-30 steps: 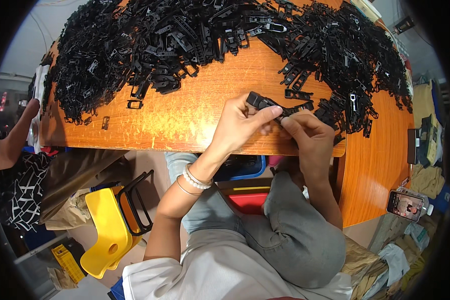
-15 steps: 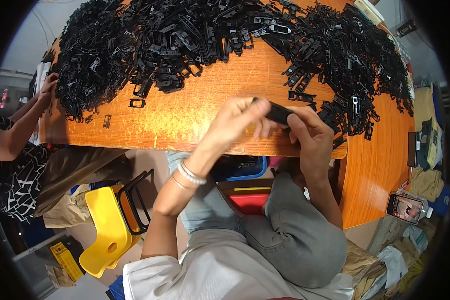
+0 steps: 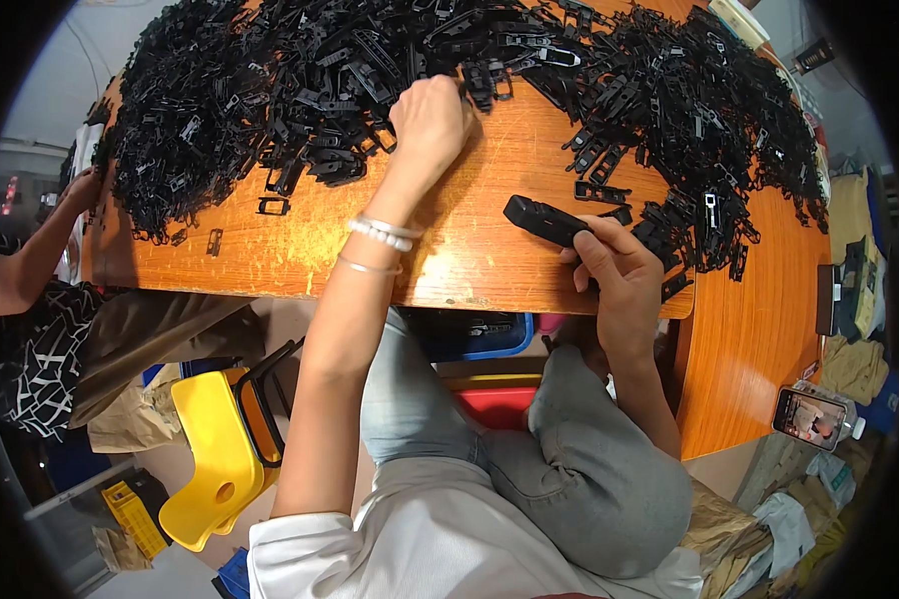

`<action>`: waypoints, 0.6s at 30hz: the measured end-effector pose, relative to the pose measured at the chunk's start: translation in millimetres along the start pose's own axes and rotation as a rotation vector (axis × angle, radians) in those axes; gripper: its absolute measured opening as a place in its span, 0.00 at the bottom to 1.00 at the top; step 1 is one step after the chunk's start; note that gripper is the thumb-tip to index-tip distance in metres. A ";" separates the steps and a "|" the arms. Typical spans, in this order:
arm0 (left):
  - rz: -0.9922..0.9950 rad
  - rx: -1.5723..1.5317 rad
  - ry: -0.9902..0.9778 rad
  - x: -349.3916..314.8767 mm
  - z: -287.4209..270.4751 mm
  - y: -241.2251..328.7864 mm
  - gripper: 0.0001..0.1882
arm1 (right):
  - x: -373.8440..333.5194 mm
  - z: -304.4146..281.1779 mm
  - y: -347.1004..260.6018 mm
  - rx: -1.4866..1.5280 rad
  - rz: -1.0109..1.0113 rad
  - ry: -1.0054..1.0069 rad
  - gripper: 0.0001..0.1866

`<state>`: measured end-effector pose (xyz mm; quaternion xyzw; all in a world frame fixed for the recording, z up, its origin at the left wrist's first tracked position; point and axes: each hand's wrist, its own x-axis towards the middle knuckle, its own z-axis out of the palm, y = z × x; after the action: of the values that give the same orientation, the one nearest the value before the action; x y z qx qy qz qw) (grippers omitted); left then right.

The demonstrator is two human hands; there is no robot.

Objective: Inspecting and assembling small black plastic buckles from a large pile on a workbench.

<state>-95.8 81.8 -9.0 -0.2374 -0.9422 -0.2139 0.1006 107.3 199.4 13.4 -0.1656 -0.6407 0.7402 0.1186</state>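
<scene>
Perhaps the black piece (image 3: 542, 219), end-gripped by the right hand (image 3: 620, 262), slips over the surface's near edge (image 3: 449, 298) (left hand (image 3: 432, 120): grip unclear).

Your L hand (image 3: 432, 118) at blk parts pile (image 3: 340, 65) edge, grip unclear; your R hand (image 3: 617, 268) holds long blk piece (image 3: 544, 220) over wood tbl (image 3: 300, 235), blue bin (image 3: 514, 344) below front edge.

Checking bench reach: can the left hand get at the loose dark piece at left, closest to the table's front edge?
Probably yes: bare tabletop in front of the black pile leaves the left hand a free way to the loose dark piece.
</scene>
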 end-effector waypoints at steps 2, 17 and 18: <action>0.039 -0.083 0.082 -13.5 1.2 -3.2 0.06 | -0.2 1.7 0.3 0.001 0.017 -0.004 0.11; -0.007 -0.950 -0.454 -102.1 -55.9 13.4 0.21 | -2.3 6.6 -4.1 -0.019 0.005 -0.068 0.10; -0.008 -0.951 -0.453 -103.7 -62.4 15.3 0.21 | -3.3 8.0 -3.4 -0.020 -0.042 -0.044 0.10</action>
<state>7.1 23.9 21.6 -0.2933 -0.7403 -0.5614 -0.2252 107.0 191.4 18.1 -0.1367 -0.6540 0.7346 0.1184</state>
